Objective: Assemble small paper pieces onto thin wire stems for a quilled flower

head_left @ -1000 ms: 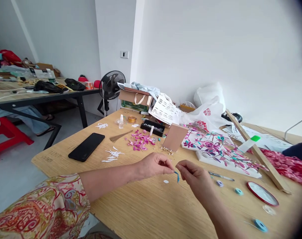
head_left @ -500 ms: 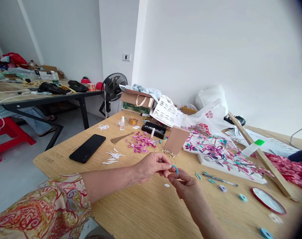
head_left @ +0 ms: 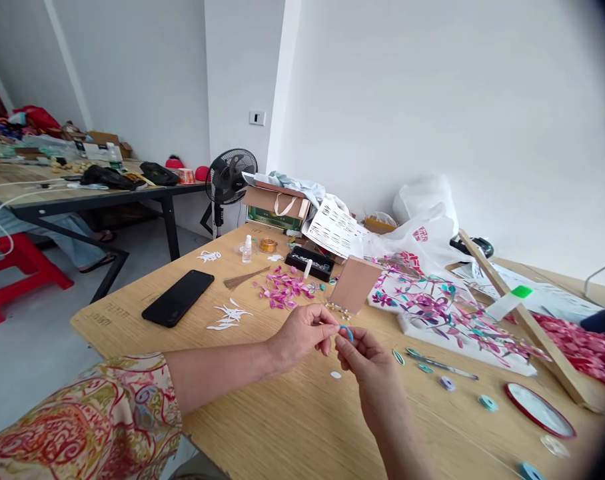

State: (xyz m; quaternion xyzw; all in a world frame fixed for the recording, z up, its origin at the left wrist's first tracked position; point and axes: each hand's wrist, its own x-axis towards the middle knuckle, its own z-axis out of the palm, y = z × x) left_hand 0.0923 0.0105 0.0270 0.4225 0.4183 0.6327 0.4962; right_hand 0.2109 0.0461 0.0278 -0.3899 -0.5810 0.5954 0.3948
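Observation:
A small curved blue strip [head_left: 347, 332] shows between my two hands above the table. My left hand [head_left: 302, 335] pinches one end of it between thumb and fingertips. At the strip's other end, the thumb and fingers of my right hand [head_left: 370, 363] close on it. A small white oval piece [head_left: 336, 375] lies on the wood just below the hands. To the right are a green-edged leaf-shaped piece [head_left: 398, 357], a similar teal piece [head_left: 425, 368] and metal tweezers [head_left: 445, 365].
Pink petals [head_left: 285, 288], white cut strips [head_left: 230, 316] and a black phone [head_left: 178, 298] lie to the left. A brown board [head_left: 355, 285] leans beyond my hands. Pink flower sprays [head_left: 447, 300] rest on white foam, beside a wooden bar [head_left: 532, 327] and thread spools [head_left: 488, 403].
My right hand has risen slightly and turned more upright, with its fingers closer round the blue strip. My left hand keeps its pinch. The view has shifted a little.

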